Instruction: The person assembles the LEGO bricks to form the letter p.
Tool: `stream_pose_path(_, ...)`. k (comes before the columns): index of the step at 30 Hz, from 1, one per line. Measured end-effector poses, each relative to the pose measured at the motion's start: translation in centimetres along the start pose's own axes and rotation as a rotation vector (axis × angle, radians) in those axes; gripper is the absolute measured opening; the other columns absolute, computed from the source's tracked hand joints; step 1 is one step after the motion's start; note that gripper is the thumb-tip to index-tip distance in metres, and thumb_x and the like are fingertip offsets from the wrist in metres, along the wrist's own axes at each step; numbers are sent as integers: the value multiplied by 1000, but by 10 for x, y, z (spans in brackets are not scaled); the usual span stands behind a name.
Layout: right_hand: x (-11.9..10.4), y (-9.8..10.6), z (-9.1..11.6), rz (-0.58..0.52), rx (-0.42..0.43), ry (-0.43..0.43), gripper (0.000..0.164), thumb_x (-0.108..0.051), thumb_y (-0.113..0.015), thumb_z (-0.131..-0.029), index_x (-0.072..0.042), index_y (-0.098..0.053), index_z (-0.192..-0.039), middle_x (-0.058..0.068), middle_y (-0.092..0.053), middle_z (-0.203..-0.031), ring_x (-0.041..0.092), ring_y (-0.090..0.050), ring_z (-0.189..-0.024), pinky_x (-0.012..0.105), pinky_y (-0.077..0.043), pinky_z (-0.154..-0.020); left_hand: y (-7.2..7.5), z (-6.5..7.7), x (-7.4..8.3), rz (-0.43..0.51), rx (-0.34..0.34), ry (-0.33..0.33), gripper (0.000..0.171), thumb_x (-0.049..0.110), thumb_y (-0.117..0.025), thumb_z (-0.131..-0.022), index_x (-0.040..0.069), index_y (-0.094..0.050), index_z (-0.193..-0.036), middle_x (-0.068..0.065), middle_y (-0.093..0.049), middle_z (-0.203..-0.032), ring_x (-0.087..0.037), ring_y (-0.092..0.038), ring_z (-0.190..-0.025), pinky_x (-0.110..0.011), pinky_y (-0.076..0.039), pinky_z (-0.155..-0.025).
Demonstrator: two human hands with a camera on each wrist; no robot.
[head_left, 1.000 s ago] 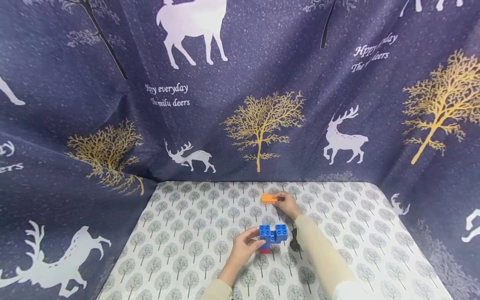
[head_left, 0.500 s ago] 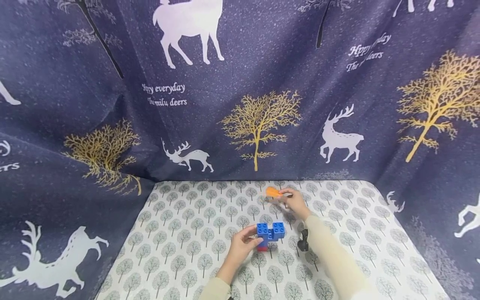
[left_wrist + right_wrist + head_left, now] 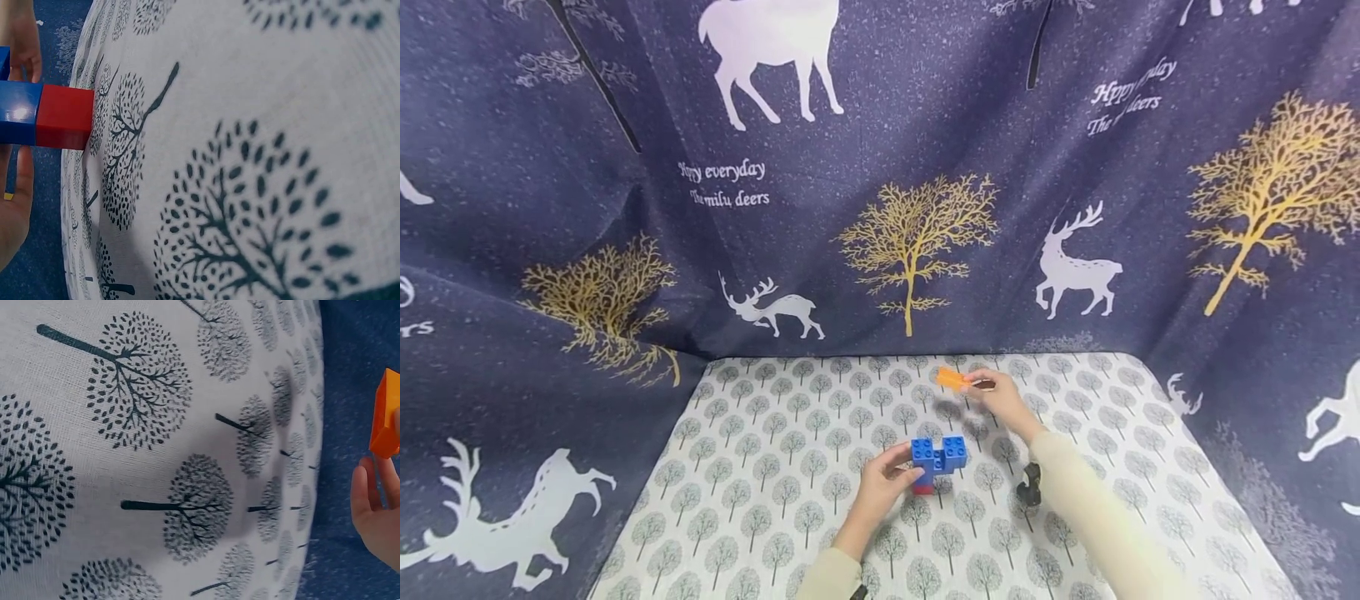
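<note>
My left hand (image 3: 880, 485) grips a small structure of blue toy bricks (image 3: 925, 450) from its left side, thumb in front. A red brick (image 3: 65, 117) forms its bottom and stands at the tablecloth. Two studded blue blocks rise on top with a gap between them. Farther back and to the right, my right hand (image 3: 1000, 397) pinches an orange toy brick (image 3: 952, 378) by its right end, held above the cloth. In the right wrist view only part of this orange brick shows at the right edge.
A white tablecloth (image 3: 775, 475) printed with grey trees covers the table. Behind it hangs a dark blue curtain (image 3: 820, 275) with deer and trees. A black wrist camera (image 3: 1029, 486) sits at the right sleeve.
My right hand has lifted the orange brick off the cloth, turned it and moved it a little to the right. The left hand still holds the blue structure in about the same place.
</note>
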State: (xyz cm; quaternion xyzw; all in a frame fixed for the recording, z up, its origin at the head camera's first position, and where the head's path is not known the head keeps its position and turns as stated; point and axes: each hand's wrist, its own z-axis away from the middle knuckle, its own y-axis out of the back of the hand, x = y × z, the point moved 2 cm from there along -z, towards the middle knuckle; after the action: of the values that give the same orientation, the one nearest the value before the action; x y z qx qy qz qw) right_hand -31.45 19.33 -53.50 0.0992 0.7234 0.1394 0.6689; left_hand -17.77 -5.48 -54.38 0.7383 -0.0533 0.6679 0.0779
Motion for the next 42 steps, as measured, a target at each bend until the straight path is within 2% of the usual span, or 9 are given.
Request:
stream_pose_path(7, -20, 4, 10, -11, -27, 88, 27, -11, -73, -85, 2, -65, -107, 19, -67, -112, 22, -66, -94, 28, -56, -79, 1, 0, -3, 13, 0, -5, 43, 12, -73, -83, 2, -61, -123, -16, -65, -119, -34, -62, -104, -24, -54, -86)
stream_pose_path(11, -38, 4, 22, -43, -71, 107, 27, -9, -72, -85, 4, -64, -108, 20, -66, -110, 21, -66, -93, 23, -55, -80, -1, -2, -15, 8, 10, -12, 43, 12, -73, -83, 3, -61, -123, -16, -65, -119, -32, -63, -105, -24, -54, -86)
stream_pose_path(17, -73, 6, 49, -33, -144, 183, 23, -5, -70, -86, 5, -63, -106, 23, -64, -110, 36, -63, -100, 27, -56, -84, -2, -7, -33, 7, 11, -24, 44, 16, -73, -84, 7, -60, -125, -13, -65, -121, -31, -63, -104, -24, -54, -87)
stream_pose_path(23, -67, 3, 63, -1, -208, 196, 20, -7, -71, -86, -2, -64, -104, 19, -65, -114, 27, -65, -96, 26, -57, -81, -1, -8, -35, -4, 10, -8, 45, 20, -75, -83, 12, -62, -125, -8, -66, -119, -28, -63, -105, -26, -53, -89)
stream_pose_path(27, -69, 1, 75, 11, -259, 249, 20, -11, -71, -86, -4, -65, -104, 16, -64, -113, 20, -65, -92, 26, -57, -81, -1, -7, -33, 5, 9, 12, 45, 21, -75, -83, 13, -62, -126, -5, -67, -119, -24, -65, -100, -26, -53, -89)
stream_pose_path(31, -77, -3, 85, 12, -288, 324, 19, -8, -72, -84, -4, -65, -102, 16, -64, -113, 24, -65, -95, 36, -57, -86, 0, -3, -14, 24, 2, 8, 42, 11, -73, -84, 8, -62, -125, -11, -66, -119, -31, -64, -102, -25, -53, -89)
stream_pose_path(34, -79, -7, 90, 46, -299, 324, 22, -6, -71, -85, -3, -64, -105, 15, -64, -113, 26, -65, -96, 41, -56, -86, 0, -1, -2, 26, -7, 10, 42, 7, -71, -84, 4, -61, -125, -15, -65, -120, -32, -65, -99, -26, -54, -88)
stream_pose_path(36, -76, -10, 91, 84, -300, 328, 26, -6, -70, -85, -4, -64, -110, 16, -64, -115, 27, -64, -96, 44, -55, -87, 0, -1, -2, 23, -13, 7, 42, 9, -72, -85, 4, -60, -125, -16, -64, -121, -29, -66, -94, -26, -55, -86)
stream_pose_path(42, -71, -16, 94, 188, -295, 418, 38, -1, -71, -83, -3, -63, -120, 15, -63, -119, 29, -61, -98, 48, -55, -85, 1, -2, -1, -7, -18, -30, 43, 14, -73, -85, 0, -60, -124, -18, -64, -121, -33, -64, -102, -26, -55, -85)
